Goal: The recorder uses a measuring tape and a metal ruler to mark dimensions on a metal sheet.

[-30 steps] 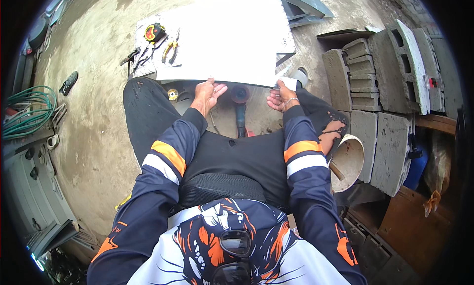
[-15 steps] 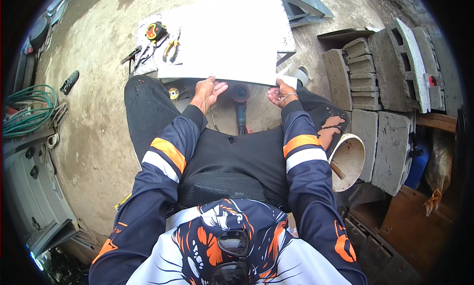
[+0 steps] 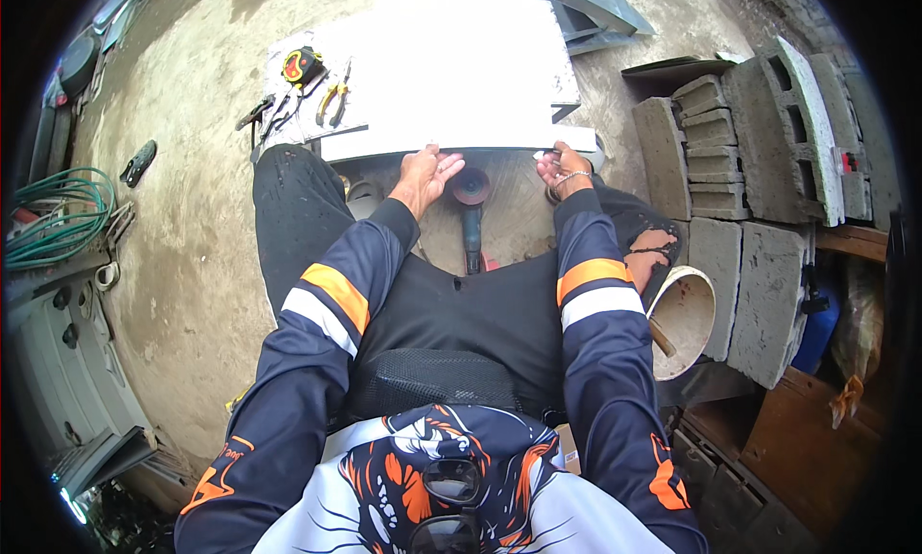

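Observation:
A glaring white panel (image 3: 461, 64) lies in front of me. Along its near side runs a white strip (image 3: 355, 143) that reaches out past it on both sides; whether the two are one piece I cannot tell. My left hand (image 3: 423, 178) has its thumb on the strip's near edge, its other fingers pointing right beneath it. My right hand (image 3: 567, 170) pinches the strip near its right end. Between my legs a blue angle grinder (image 3: 471, 229) with a reddish disc lies on the floor. The fingertips under the strip are partly hidden.
A tape measure (image 3: 303, 66) and yellow-handled pliers (image 3: 333, 103) lie left of the panel. Concrete blocks (image 3: 768, 276) are stacked at the right, near a pale bucket (image 3: 684, 324). A green hose (image 3: 72, 213) lies coiled at the far left.
Both hands have shifted slightly to the right. The white strip along the near edge now shows broad and flat, where earlier a dark, curved edge was seen.

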